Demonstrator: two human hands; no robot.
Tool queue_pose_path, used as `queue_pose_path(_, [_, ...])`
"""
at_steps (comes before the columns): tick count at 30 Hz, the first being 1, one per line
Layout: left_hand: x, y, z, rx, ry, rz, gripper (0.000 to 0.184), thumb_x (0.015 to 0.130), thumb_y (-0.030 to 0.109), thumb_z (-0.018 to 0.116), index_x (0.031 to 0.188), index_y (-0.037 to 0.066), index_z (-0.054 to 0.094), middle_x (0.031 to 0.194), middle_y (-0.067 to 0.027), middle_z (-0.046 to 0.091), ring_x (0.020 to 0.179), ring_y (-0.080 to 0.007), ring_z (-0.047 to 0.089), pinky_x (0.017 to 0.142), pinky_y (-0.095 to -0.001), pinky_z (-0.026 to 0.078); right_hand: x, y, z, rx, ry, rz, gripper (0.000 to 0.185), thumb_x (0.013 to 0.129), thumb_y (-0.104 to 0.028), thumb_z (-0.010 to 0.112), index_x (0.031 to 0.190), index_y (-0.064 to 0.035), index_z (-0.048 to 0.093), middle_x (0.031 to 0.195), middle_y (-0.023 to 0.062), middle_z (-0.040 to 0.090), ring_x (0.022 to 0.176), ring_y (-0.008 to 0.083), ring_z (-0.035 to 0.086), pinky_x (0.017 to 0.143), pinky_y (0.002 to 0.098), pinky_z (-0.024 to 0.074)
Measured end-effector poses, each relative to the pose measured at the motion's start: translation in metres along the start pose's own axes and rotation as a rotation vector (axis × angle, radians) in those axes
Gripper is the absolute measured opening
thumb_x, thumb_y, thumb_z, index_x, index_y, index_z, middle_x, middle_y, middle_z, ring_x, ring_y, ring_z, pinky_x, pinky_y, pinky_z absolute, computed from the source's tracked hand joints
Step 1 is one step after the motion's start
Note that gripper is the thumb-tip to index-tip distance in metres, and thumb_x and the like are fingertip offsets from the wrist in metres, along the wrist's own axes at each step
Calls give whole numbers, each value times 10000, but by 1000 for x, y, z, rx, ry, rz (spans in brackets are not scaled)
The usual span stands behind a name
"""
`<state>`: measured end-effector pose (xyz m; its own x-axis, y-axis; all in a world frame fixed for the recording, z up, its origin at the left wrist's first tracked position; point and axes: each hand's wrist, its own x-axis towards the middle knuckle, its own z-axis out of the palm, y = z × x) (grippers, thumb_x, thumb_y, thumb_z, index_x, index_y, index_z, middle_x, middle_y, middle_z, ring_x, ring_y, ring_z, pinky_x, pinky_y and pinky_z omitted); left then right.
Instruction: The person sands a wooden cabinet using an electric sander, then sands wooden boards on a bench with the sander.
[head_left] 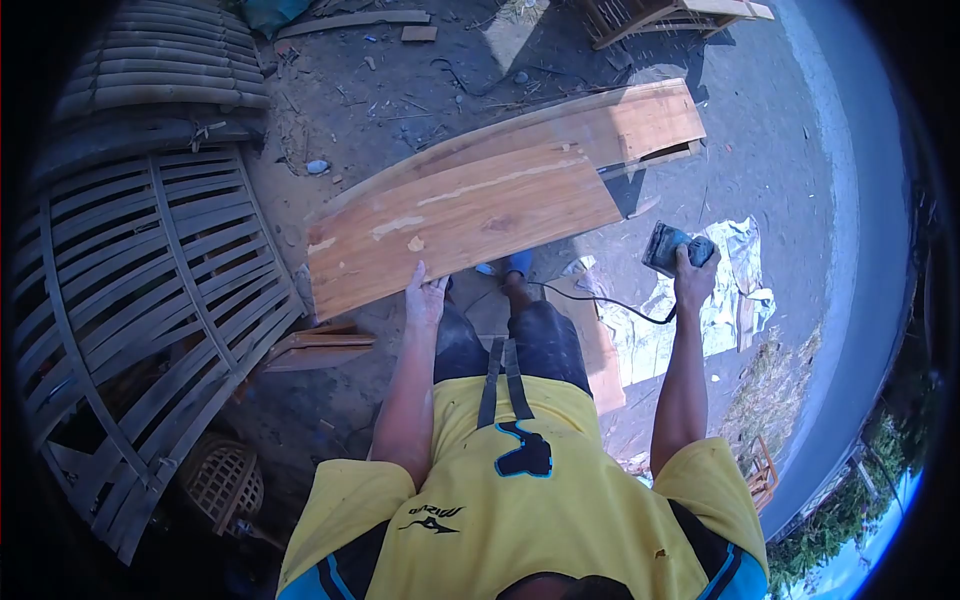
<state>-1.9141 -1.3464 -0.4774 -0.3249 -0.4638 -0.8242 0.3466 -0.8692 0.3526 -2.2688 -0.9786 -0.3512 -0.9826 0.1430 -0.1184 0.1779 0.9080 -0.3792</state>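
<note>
My left hand (427, 296) grips the near edge of a wide reddish-brown wooden board (480, 215), thumb side over the edge; part of its fingers is hidden. The board has pale streaks and patches on its face and lies slanted in front of my legs. Out to the right, my right hand (696, 270) is wrapped round a dark electric sander (662, 249), held apart from the board. A black cord (640, 310) curves from the sander's side back toward my legs.
Behind the board lies another long wooden piece (650, 120). Bamboo slat panels (150, 260) stand at the left, with a woven basket (225, 482) below. A white sheet (735, 260) covers ground at right, beside a road (850, 200). A wooden frame (650, 20) stands at the back.
</note>
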Motion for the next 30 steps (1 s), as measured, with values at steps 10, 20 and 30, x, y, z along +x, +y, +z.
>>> queue_pose_path(10, [63, 2, 37, -23, -90, 16, 526, 1005, 176, 759, 1462, 41, 536, 1470, -119, 616, 1422, -296, 560, 1250, -550, 419, -44, -14, 34, 96, -51, -104, 800, 865, -361, 821, 1481, 44, 511, 1373, 299, 614, 1257, 451, 624, 1099, 488, 483])
queue_pose_path(20, [132, -22, -1, -49, 67, 22, 485, 1010, 89, 742, 1452, 54, 545, 1434, -103, 640, 1400, -287, 583, 1251, -553, 426, -30, -111, 123, 215, -140, -344, 759, 848, -291, 841, 1472, 1, 524, 1372, 254, 610, 1246, 427, 626, 1083, 480, 498])
queue_pose_path(30, [121, 6, -20, 798, 265, -174, 356, 1050, 200, 708, 1318, -25, 641, 1250, -166, 744, 1061, -305, 767, 955, -445, 643, -12, -159, 223, 128, -135, -514, 784, 854, -393, 804, 1492, -70, 484, 1266, 242, 598, 1176, 457, 633, 935, 536, 572])
